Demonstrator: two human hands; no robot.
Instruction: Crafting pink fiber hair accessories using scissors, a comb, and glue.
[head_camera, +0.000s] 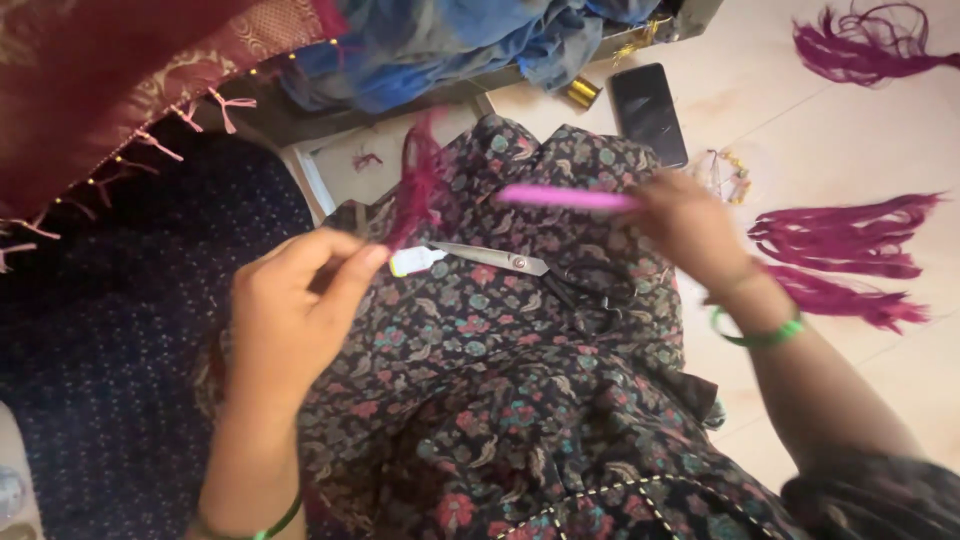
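My left hand (290, 310) pinches the magenta thread tassel (418, 190) upright; my right hand (690, 225) grips the pink comb (565, 197). I should hold the strands taut and comb gently.

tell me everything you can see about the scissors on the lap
The scissors lie flat on the dark floral fabric over the lap, between the two hands and touched by neither. The blades look like bright metal, closed together and pointing left toward a small white tube near their tip. A round pivot screw shows mid-length. The handles are dark loops at the right end, hard to make out against the print.
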